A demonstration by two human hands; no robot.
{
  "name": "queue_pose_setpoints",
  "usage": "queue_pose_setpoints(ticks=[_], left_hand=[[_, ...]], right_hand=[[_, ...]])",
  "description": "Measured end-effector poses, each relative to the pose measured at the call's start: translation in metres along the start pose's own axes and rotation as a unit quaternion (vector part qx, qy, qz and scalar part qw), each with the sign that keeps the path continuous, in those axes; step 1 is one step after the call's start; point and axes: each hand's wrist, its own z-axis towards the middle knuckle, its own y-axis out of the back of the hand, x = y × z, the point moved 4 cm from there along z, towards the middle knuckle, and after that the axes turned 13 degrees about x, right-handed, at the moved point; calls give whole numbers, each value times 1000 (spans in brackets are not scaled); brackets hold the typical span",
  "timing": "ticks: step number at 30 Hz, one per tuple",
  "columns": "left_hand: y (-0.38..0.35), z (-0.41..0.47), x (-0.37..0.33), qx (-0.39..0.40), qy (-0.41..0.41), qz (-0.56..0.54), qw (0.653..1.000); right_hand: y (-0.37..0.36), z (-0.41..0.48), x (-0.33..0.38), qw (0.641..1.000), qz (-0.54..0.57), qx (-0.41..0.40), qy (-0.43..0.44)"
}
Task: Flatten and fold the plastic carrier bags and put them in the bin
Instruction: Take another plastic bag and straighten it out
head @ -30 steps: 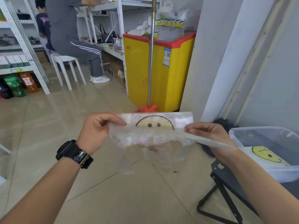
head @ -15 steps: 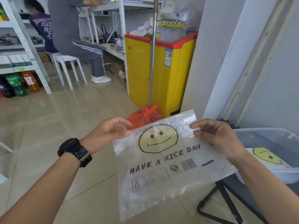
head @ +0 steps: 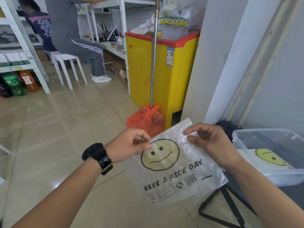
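Clear carrier bag hangs in the air just left of the bin, printed smiley face toward the camera, top edge tilted up toward the bin side. Its lower corner reaches over the black stand that carries the bin. Left hand, on the side away from the bin, pinches the top edge between thumb and forefinger beside the smiley. The other fingers are curled in. Right hand, nearer the bin, is loosely curled and nips the upper corner between thumb and forefinger tips. The sheet looks mostly flat, with light wrinkles along the bin-side edge. Judged step: final flattening before the fold. To do it well, draw the two pinches apart until the top edge goes taut and level, then let the film hang so trapped air slips out. Fold by bringing one pinch across to meet the other, edges matched. The thin film probably slides and clings, so grip lightly but firmly. One folded bag already lies inside the bin.
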Motion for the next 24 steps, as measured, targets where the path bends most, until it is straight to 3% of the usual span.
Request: queue_pose_setpoints(ticks=[3, 6, 8, 13, 17, 24], left_hand=[[-7, 4, -7, -14, -27, -27, 999], [-12, 7, -15, -40, -62, -50, 996], [-14, 8, -16, -58, -73, -52, 994], [-19, 10, -19, -94, -80, -65, 990], [-15, 9, -16, -124, -70, -89, 986], [-14, 10, -21, -79, -97, -137, 983]], right_hand=[[-2, 1, 0, 998, -23, -47, -30], [-8, -1, -5, 958, -224, -159, -80], [-28, -2, 1, 944, -291, -143, -59], [-66, -1, 0, 955, -295, -19, -25], [-66, -1, -6, 963, -265, 5, -43], [-71, 0, -13, 988, -134, 6, -69]])
